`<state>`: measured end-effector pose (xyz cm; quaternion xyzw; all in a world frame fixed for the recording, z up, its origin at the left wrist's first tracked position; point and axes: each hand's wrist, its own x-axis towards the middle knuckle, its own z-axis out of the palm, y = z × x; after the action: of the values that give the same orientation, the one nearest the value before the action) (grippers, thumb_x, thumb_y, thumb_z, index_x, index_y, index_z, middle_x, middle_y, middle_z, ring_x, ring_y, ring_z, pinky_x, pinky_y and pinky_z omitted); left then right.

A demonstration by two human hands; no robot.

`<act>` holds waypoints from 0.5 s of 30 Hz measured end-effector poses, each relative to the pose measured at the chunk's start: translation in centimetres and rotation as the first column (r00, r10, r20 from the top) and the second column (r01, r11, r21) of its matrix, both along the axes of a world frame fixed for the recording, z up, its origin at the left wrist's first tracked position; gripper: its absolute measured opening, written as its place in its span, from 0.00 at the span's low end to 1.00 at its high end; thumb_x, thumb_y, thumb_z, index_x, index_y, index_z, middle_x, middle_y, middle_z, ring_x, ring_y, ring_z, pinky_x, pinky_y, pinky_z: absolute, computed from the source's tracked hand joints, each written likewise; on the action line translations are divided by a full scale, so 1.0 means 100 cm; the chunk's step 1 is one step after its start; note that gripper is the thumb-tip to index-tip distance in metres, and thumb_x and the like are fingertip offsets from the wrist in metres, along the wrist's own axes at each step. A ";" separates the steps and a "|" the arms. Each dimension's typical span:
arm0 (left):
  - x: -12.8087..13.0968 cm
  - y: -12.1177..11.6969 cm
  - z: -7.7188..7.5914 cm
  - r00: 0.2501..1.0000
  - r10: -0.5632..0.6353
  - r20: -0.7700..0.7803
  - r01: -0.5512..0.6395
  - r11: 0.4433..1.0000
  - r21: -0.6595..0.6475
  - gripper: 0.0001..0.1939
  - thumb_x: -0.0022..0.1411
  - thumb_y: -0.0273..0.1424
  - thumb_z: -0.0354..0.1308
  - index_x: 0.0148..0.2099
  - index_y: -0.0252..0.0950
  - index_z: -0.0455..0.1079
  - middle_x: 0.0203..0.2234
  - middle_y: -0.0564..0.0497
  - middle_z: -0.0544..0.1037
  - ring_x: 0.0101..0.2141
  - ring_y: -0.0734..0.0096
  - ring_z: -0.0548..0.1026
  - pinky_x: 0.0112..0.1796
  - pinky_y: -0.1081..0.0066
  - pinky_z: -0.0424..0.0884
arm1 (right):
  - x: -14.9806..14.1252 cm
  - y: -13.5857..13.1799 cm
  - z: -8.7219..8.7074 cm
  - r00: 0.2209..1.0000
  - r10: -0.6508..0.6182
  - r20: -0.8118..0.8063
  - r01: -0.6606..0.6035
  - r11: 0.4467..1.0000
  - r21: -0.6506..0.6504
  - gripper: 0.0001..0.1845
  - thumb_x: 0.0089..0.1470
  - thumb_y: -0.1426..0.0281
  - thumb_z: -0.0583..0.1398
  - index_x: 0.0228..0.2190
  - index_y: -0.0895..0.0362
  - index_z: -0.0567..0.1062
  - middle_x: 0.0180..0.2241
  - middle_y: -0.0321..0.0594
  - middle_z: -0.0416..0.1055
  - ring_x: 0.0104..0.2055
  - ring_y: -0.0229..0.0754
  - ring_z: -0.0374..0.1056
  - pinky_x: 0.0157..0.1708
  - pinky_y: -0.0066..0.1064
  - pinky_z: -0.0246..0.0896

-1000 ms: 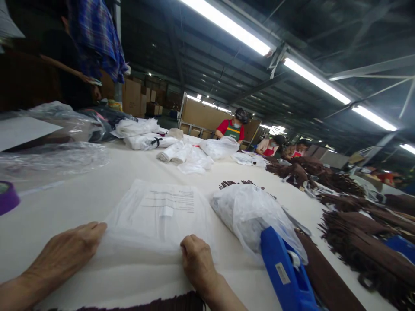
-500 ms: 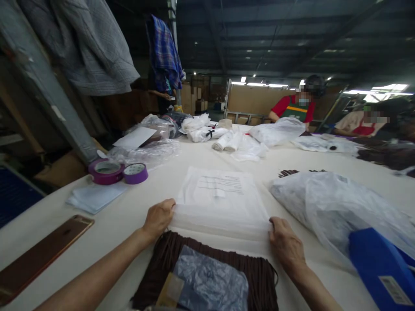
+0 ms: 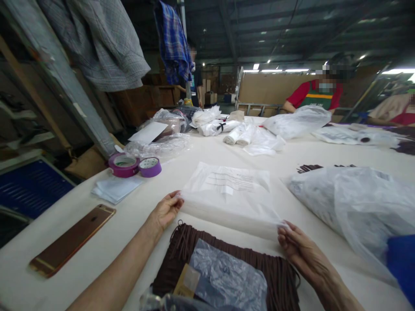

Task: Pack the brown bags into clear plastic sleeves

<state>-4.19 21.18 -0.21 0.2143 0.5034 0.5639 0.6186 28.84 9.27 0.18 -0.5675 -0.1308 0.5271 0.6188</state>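
A white translucent plastic bag [image 3: 223, 196] with printed lines lies on the table, its near edge stretched between my hands. My left hand [image 3: 167, 209] pinches the bag's near left corner. At the near right corner, my right hand [image 3: 300, 246] grips the plastic between thumb and fingers. Just below the bag, close to me, sits a dark brown bundle of cord-like fringe [image 3: 282, 276]. On top of that bundle rest a crumpled grey plastic packet [image 3: 228, 276] and a small brown card [image 3: 186, 280], partly covered by the packet.
Left on the table are a phone [image 3: 73, 239], pale sheets [image 3: 116, 189] and purple tape rolls [image 3: 150, 167]. A large filled plastic bag [image 3: 350, 203] and a blue object [image 3: 402, 263] stand right. Wrapped bundles [image 3: 240, 134] lie farther back. A person [image 3: 311, 95] is across the table.
The camera view has shifted rightward. My fingers have changed their hold on the bag's corners, and its near edge now looks slightly lifted, with the right corner pulled to a point.
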 end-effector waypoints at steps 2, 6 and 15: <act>0.000 -0.006 -0.002 0.993 -0.022 -0.120 0.030 0.997 0.067 0.08 0.49 0.25 0.65 0.28 0.32 0.68 0.21 0.57 0.71 0.20 0.81 0.68 0.21 0.81 0.67 | 0.003 -0.003 -0.005 1.000 0.017 0.018 -0.017 1.000 0.007 0.28 0.13 0.68 0.74 0.24 0.56 0.72 0.21 0.32 0.70 0.23 0.31 0.66 0.25 0.21 0.66; -0.002 -0.023 -0.007 0.919 -0.093 -0.383 0.162 0.975 0.152 0.13 0.41 0.34 0.68 0.30 0.33 0.72 0.20 0.56 0.73 0.19 0.78 0.68 0.23 0.78 0.67 | 0.005 -0.015 -0.013 0.913 0.186 0.362 -0.189 0.982 -0.027 0.22 0.31 0.54 0.70 0.23 0.56 0.70 0.19 0.32 0.69 0.23 0.33 0.64 0.22 0.21 0.61; -0.003 -0.064 -0.015 0.600 -0.009 -0.800 0.258 0.949 0.183 0.14 0.49 0.43 0.57 0.32 0.39 0.75 0.30 0.54 0.79 0.35 0.66 0.74 0.42 0.71 0.68 | 0.006 -0.056 -0.017 0.438 0.342 0.831 -0.181 0.940 -0.291 0.23 0.45 0.47 0.56 0.31 0.52 0.74 0.26 0.33 0.73 0.29 0.38 0.69 0.26 0.21 0.62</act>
<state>-4.50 14.74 -1.72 0.5633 0.6215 0.4280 0.3365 29.46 3.67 -1.53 -0.7751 -0.4703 0.2635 0.3296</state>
